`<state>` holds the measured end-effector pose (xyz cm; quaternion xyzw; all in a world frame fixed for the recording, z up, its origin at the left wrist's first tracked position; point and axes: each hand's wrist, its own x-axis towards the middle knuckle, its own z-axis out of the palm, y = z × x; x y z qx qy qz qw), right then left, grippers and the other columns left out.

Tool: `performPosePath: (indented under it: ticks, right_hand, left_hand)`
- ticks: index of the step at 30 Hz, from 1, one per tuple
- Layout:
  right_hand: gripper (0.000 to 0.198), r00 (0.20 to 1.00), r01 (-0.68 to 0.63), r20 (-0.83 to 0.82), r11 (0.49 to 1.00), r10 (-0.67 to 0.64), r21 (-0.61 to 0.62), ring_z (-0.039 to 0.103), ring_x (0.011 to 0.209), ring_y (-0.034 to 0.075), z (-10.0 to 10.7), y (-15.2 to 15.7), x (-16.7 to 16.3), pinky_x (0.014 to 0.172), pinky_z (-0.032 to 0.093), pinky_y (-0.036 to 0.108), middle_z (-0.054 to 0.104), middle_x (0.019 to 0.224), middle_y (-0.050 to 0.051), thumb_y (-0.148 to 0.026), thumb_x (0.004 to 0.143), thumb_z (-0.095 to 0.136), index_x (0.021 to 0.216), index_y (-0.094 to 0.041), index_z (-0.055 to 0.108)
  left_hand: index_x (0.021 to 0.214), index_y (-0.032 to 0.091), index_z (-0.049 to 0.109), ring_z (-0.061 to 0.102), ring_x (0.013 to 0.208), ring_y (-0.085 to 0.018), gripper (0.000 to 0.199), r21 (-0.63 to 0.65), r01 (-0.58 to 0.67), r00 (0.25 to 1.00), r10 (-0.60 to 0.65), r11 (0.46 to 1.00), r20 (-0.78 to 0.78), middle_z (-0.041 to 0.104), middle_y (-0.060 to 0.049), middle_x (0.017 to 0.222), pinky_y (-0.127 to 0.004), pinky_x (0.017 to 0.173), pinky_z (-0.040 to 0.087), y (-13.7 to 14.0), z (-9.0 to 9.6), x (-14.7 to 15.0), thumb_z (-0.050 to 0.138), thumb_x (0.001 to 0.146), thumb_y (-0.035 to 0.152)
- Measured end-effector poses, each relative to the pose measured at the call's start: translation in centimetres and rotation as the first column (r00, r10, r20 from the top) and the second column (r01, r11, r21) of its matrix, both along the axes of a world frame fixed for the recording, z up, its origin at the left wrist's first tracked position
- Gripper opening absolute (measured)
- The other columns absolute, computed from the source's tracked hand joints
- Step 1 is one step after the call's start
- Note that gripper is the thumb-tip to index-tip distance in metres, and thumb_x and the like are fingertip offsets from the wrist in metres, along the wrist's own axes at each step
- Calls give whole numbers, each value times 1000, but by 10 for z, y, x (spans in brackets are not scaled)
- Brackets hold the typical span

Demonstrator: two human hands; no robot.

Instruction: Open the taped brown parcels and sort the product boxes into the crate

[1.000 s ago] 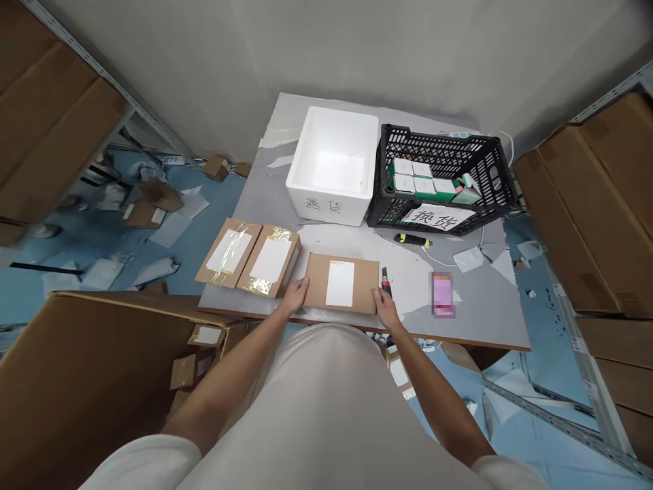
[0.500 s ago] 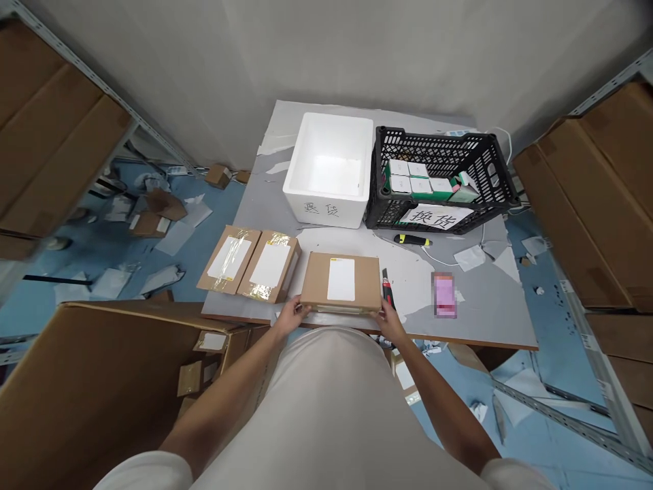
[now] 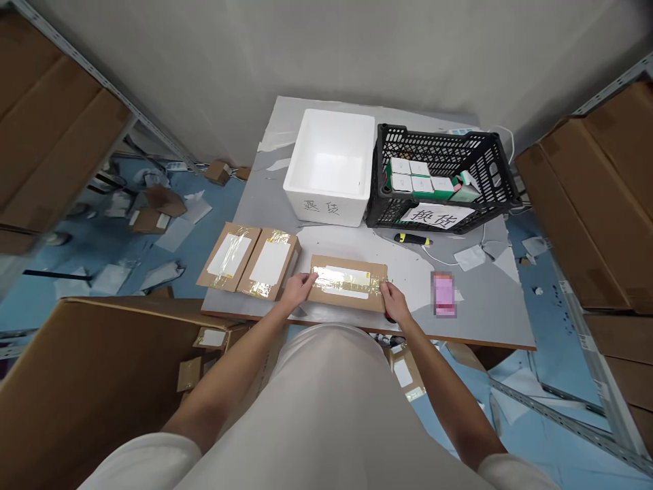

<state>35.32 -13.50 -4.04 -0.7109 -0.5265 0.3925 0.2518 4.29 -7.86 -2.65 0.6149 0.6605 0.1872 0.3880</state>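
Note:
Between my hands is a brown cardboard box (image 3: pixel 347 303) near the table's front edge. A taped side with white labels faces me. My left hand (image 3: pixel 298 289) grips its left end, and my right hand (image 3: pixel 395 299) grips its right end. A red utility knife (image 3: pixel 389 317) lies mostly hidden behind the right hand and the box. Two more taped cardboard boxes, a left one (image 3: pixel 229 258) and a right one (image 3: pixel 270 265), lie side by side to the left, each with a white label on top.
At the back stand a white foam box (image 3: pixel 326 207) and a black crate (image 3: pixel 443 197) holding several white and green cartons. A yellow-black cutter (image 3: pixel 413 239) and a blurred pink item (image 3: pixel 445 295) lie to the right. A large open carton (image 3: pixel 102 367) stands left, below the table.
The box has been tipped, so a taped side with labels now faces me instead of the top with its single label. Both hands have moved slightly up along its ends.

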Motion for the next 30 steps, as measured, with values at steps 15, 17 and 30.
performPosePath:
  ticks: [15, 17, 30]
  right_hand:
    - [51, 951, -103, -288, 994, 112, 45, 58, 108, 25, -33, -41, 5, 92, 47, 40, 62, 115, 11, -40, 79, 57, 125, -19, 52]
    - [41, 971, -101, -214, 994, 106, 36, 60, 97, 23, -26, -32, 8, 86, 49, 37, 64, 104, 9, -48, 82, 51, 110, -18, 60]
    - [58, 994, -42, 92, 991, 54, -126, 63, 87, 26, -11, 7, 0, 77, 47, 36, 69, 89, 12, -60, 90, 25, 82, -19, 65]
  left_hand:
    - [104, 14, 62, 62, 96, -23, 45, -96, 74, 898, -24, 993, 438, 66, -11, 102, -37, 88, 48, -46, -42, -15, 62, 73, 46]
    - [92, 15, 64, 62, 90, -22, 40, -46, 64, 943, -45, 997, 330, 66, -9, 95, -33, 79, 50, -39, -31, -13, 58, 75, 51]
    - [59, 18, 58, 58, 69, -22, 47, -83, -77, 993, 83, 994, 80, 62, -6, 62, -31, 64, 43, 3, -24, 0, 48, 79, 59]
